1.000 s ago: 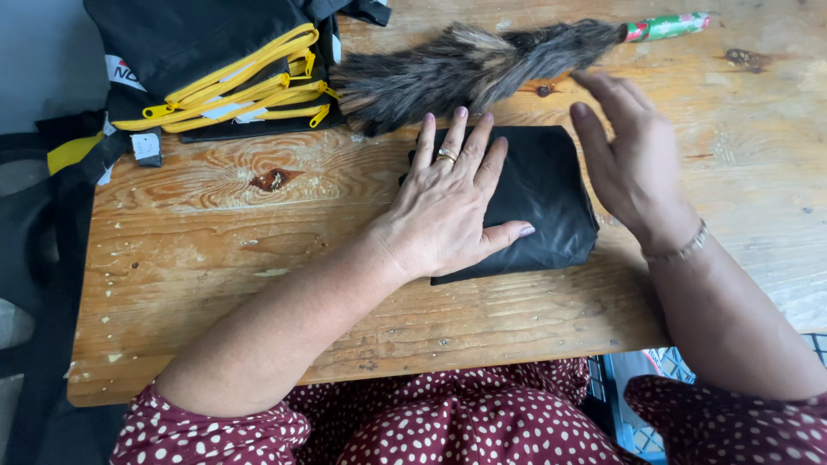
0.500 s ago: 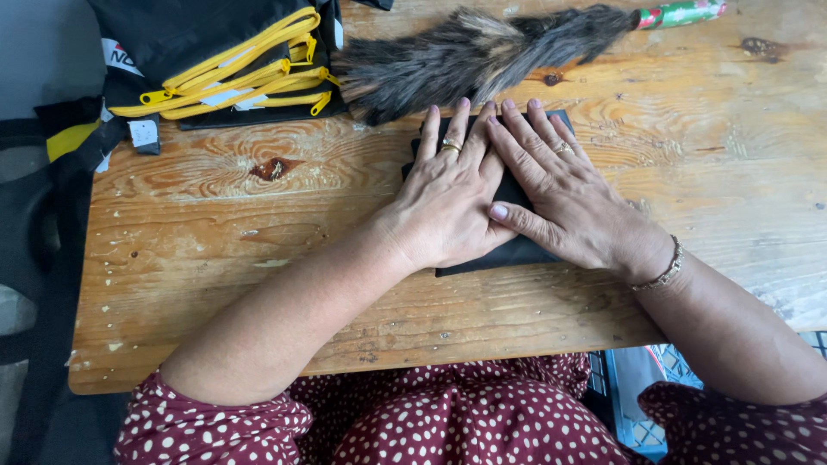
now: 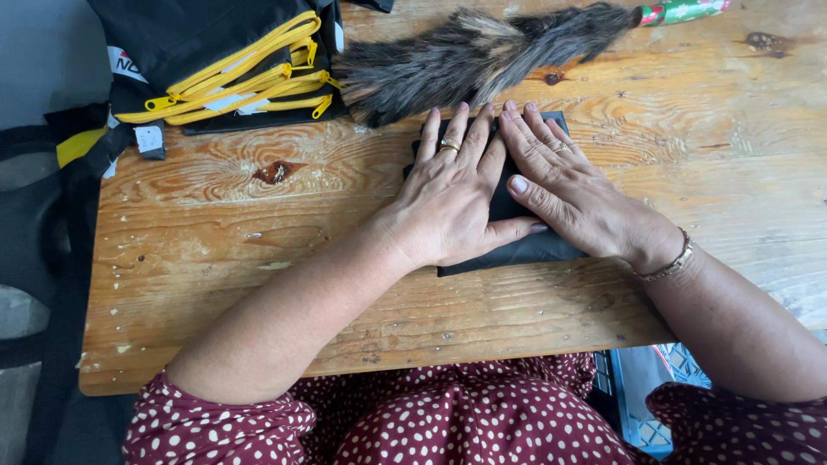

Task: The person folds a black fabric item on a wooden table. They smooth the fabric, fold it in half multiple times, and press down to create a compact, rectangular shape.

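A folded black cloth [image 3: 532, 250] lies flat on the wooden table [image 3: 258, 258], mostly covered by both hands. My left hand [image 3: 452, 194] presses palm-down on its left half, fingers spread, a ring on one finger. My right hand [image 3: 573, 194] lies flat on the right half beside it, fingers together and pointing away, with a ring and a wrist bracelet. The two hands touch side by side. Neither hand grips anything.
A dark brown feather duster [image 3: 482, 56] with a red and green handle [image 3: 685, 11] lies across the table's far side, just beyond my fingertips. A black bag with yellow zippers [image 3: 233, 82] sits at the far left. Dark straps hang off the left edge.
My right hand came in from the right of the cloth and settled flat on it next to my left hand. The left hand stayed pressed in place.
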